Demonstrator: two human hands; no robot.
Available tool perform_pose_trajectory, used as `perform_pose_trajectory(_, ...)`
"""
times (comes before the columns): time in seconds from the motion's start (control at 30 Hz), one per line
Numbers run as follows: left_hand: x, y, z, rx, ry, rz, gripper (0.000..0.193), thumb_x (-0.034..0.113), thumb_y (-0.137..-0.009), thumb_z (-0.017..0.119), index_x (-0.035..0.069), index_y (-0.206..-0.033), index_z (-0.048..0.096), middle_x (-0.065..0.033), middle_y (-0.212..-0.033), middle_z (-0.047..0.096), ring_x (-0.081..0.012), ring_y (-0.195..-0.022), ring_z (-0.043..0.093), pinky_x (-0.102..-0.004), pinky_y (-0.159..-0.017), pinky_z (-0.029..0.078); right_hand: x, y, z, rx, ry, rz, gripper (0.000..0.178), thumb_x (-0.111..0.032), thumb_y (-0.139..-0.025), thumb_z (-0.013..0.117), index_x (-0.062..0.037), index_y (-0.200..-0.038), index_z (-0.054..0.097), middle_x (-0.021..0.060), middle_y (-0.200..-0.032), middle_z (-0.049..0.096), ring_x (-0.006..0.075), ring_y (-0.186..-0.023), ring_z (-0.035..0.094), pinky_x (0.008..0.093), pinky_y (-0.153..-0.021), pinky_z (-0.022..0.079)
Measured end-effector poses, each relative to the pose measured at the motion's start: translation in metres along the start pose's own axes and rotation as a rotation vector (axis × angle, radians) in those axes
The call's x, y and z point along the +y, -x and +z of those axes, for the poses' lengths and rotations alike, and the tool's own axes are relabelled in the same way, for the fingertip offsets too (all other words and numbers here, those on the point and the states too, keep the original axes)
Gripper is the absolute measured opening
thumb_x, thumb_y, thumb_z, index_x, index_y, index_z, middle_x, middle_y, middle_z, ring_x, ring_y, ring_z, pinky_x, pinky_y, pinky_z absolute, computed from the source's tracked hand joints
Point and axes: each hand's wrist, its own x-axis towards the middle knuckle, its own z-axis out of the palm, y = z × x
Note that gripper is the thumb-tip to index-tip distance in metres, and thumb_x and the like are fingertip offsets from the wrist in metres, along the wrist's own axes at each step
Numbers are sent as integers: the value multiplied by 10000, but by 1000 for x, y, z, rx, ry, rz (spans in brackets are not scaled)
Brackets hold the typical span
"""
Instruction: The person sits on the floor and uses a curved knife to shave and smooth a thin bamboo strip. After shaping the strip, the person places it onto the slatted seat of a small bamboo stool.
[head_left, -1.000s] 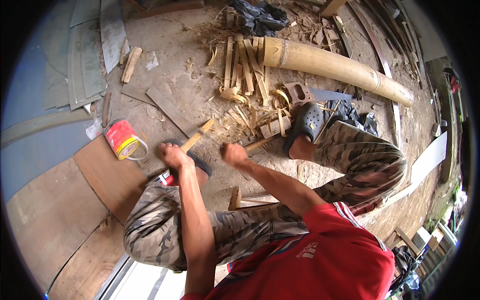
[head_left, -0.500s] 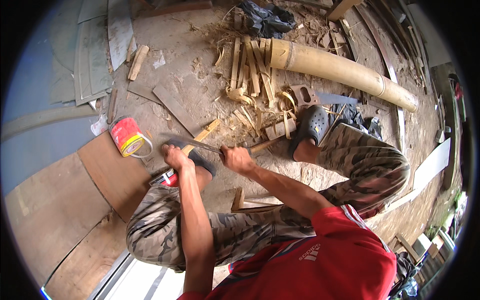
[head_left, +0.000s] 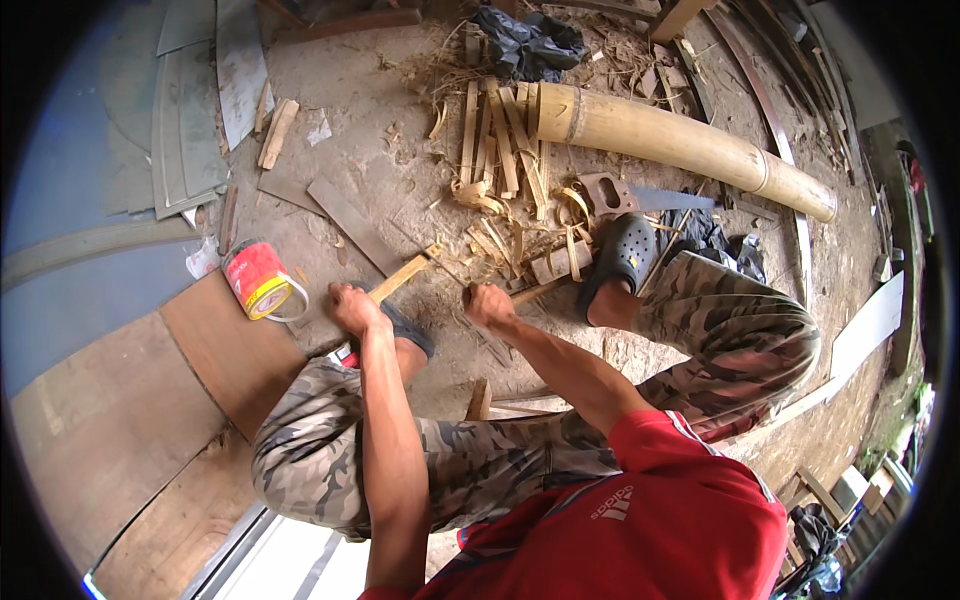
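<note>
My left hand (head_left: 357, 310) is closed around the lower end of a pale bamboo strip (head_left: 403, 277), which slants up and to the right, above my left shoe (head_left: 408, 332). In my right hand (head_left: 490, 305) is a knife with a long wooden handle (head_left: 538, 291) sticking out to the right. Its thin blade (head_left: 447, 267) points up and left, across the far end of the strip. Whether the blade touches the strip I cannot tell. Curled bamboo shavings (head_left: 490, 240) lie just beyond my hands.
Several split bamboo strips (head_left: 505, 140) lie beside a thick bamboo pole (head_left: 660, 135). A handsaw (head_left: 640, 197) rests near my right shoe (head_left: 630, 252). At the left stands a red and yellow bucket (head_left: 262, 280) by a plywood board (head_left: 230, 345). Black plastic (head_left: 530, 42) lies at the far side.
My right hand has shifted slightly right and up, and the blade has swung from nearly level to a steeper slant near the strip's far end. My left hand stays almost in place.
</note>
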Motion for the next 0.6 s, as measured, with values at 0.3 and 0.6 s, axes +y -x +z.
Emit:
perform_pose_trajectory(0.3, 12, 11, 12, -13, -61, -17, 308, 296, -952, 483, 57, -760, 450, -14, -749, 458, -150, -655, 422, -312, -594, 370, 24, 13, 6, -91, -74, -9, 292, -294, -906, 532, -47, -985, 664, 233, -821, 690, 417, -745, 688, 487, -638, 552)
perform_pose_trajectory(0.6, 3, -6, -23, -39, -182, -236, 384, 428, -953, 533, 87, -782, 491, -6, -743, 453, -144, -614, 436, -285, -494, 350, 9, 32, 2, 11, 10, -15, 271, -315, -920, 526, -88, -958, 669, 221, -805, 692, 412, -769, 688, 488, -688, 558)
